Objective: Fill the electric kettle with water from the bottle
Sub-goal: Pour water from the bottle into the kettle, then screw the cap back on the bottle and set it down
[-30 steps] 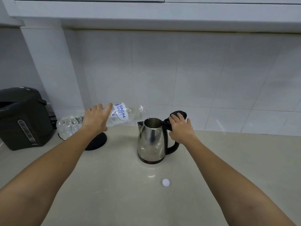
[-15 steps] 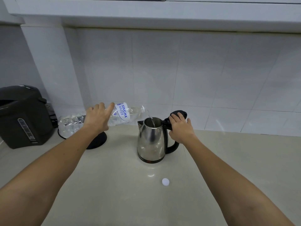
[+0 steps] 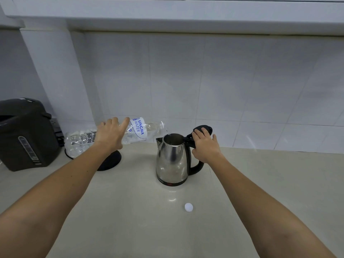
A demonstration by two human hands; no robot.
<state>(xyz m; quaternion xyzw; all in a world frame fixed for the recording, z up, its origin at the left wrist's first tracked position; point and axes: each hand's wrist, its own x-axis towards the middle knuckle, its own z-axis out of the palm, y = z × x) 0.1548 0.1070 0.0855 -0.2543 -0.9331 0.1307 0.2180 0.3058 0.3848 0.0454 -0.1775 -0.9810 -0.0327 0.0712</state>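
Holding the clear water bottle nearly flat, left hand wrapped around its middle, mouth just above the open steel kettle, thin stream of water at the rim. Right hand closed over the kettle's black handle top, fingers on the raised lid. Kettle stands on the beige counter; white cap lies in front, black base left, dark thermo pot far left
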